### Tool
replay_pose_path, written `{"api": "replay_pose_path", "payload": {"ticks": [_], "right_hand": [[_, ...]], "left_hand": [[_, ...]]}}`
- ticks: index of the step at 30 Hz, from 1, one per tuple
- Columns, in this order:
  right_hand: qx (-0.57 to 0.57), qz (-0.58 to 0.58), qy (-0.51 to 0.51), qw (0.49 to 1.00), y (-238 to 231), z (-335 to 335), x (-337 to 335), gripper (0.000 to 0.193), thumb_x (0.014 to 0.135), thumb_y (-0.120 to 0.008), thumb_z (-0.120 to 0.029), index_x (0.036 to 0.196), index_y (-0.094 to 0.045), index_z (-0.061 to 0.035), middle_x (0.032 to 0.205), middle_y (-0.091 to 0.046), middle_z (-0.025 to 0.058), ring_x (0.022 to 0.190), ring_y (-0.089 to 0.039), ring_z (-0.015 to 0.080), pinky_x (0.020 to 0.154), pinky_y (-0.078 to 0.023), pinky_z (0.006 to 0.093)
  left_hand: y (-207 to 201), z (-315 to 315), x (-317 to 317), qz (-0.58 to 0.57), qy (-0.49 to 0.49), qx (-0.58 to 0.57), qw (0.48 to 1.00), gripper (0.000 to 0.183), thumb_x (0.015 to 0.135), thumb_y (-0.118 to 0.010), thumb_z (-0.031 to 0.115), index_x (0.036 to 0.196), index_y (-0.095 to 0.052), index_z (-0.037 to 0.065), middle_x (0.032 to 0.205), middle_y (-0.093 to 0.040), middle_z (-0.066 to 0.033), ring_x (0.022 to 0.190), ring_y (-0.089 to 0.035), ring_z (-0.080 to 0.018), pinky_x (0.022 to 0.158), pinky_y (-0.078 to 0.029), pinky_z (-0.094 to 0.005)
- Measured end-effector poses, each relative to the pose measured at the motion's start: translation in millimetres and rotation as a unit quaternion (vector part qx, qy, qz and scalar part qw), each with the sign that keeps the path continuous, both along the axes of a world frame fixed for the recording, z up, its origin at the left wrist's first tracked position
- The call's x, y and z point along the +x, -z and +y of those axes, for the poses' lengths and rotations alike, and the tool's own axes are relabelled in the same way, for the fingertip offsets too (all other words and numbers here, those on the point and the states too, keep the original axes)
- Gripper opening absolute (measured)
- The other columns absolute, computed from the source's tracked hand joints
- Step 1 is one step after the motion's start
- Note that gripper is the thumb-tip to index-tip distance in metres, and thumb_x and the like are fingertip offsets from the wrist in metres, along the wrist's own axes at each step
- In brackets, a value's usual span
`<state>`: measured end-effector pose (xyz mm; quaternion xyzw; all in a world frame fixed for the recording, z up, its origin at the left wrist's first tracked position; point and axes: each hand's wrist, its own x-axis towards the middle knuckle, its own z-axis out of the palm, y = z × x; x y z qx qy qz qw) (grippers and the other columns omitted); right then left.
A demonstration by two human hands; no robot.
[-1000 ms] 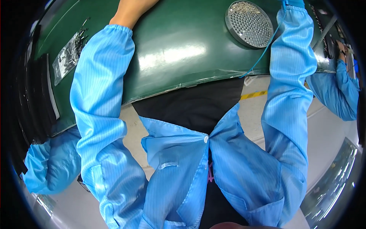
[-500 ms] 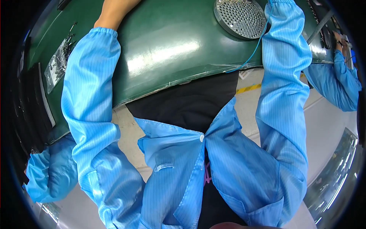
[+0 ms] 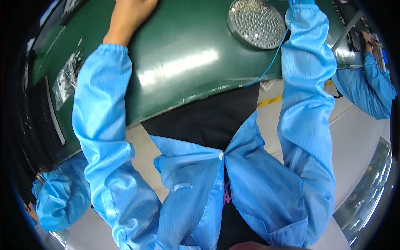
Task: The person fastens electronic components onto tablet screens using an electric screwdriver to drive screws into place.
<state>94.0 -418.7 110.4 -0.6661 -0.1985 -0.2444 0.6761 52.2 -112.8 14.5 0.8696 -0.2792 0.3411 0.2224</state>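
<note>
My left hand (image 3: pixel 132 16) lies over the green table (image 3: pixel 179 46) near the far edge of the picture. Its wrist and back show below the blue cuff, but the fingers are cut off by the upper edge, so their grip is hidden. The right sleeve reaches up past a round metal plate (image 3: pixel 258 26) full of small holes, and my right hand is beyond the picture. Small shiny pieces crowd the far part of that plate. A thin blue cord (image 3: pixel 273 62) runs from beside the right cuff down to the table's near edge.
Left of my left sleeve lies a clear plastic bag (image 3: pixel 66 81) with small dark parts by it. Black strips (image 3: pixel 39 121) line the far left. Blue-sleeved co-workers sit on both sides, one sleeve (image 3: pixel 62 200) at lower left, another sleeve (image 3: pixel 362 89) at right.
The whole view has shifted slightly, so the table and both arms appear lower. More of my left hand shows, and the round plate sits a little further left in the picture.
</note>
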Motion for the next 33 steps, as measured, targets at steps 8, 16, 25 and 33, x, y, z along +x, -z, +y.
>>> {"api": "replay_pose_path", "payload": {"ticks": [8, 16, 25, 33], "right_hand": [[0.012, 0.004, 0.079, 0.997, 28, -1, -4, 0.011, 0.087, -0.067, -0.004, 0.091, -0.057, -0.0010, 0.065, -0.060, 0.0051, 0.044, -0.056, 0.0147, 0.041, -0.042, 0.0279], [-0.007, 0.007, 0.150, 0.989, 20, -38, 5, 0.022, 0.080, -0.072, -0.008, 0.092, -0.055, -0.0004, 0.070, -0.066, 0.0048, 0.051, -0.061, 0.0105, 0.046, -0.048, 0.0278], [-0.020, 0.027, 0.167, 0.985, 44, -40, -7, 0.036, 0.076, -0.072, -0.006, 0.108, -0.057, -0.0017, 0.086, -0.069, 0.0131, 0.076, -0.069, 0.0216, 0.070, -0.055, 0.0346], [0.028, 0.006, 0.087, 0.996, 32, -5, -8, 0.031, 0.079, -0.069, -0.003, 0.107, -0.055, -0.0027, 0.081, -0.068, 0.0067, 0.072, -0.068, 0.0144, 0.069, -0.055, 0.0302]], "left_hand": [[14, 11, -20, 0.051, -0.031, 0.002, 0.998, 0.015, 0.091, -0.069, 0.015, 0.104, -0.072, 0.009, 0.121, -0.059, -0.0104, 0.097, -0.063, -0.0252, 0.093, -0.041, -0.0391], [-9, -28, 23, 0.029, -0.020, -0.121, 0.992, 0.012, 0.091, -0.068, 0.011, 0.101, -0.072, 0.004, 0.105, -0.066, -0.0112, 0.086, -0.068, -0.0252, 0.078, -0.052, -0.0347], [4, -211, 264, 0.512, -0.114, -0.305, 0.795, 0.080, 0.077, -0.079, 0.054, 0.112, -0.063, -0.016, 0.097, -0.071, -0.0249, 0.076, -0.071, -0.0299, 0.064, -0.055, -0.0392], [99, -228, 435, 0.585, -0.091, -0.158, 0.790, 0.070, 0.087, -0.070, 0.060, 0.126, -0.067, 0.001, 0.136, -0.061, -0.0188, 0.130, -0.054, -0.0313, 0.106, -0.043, -0.0384]]}}
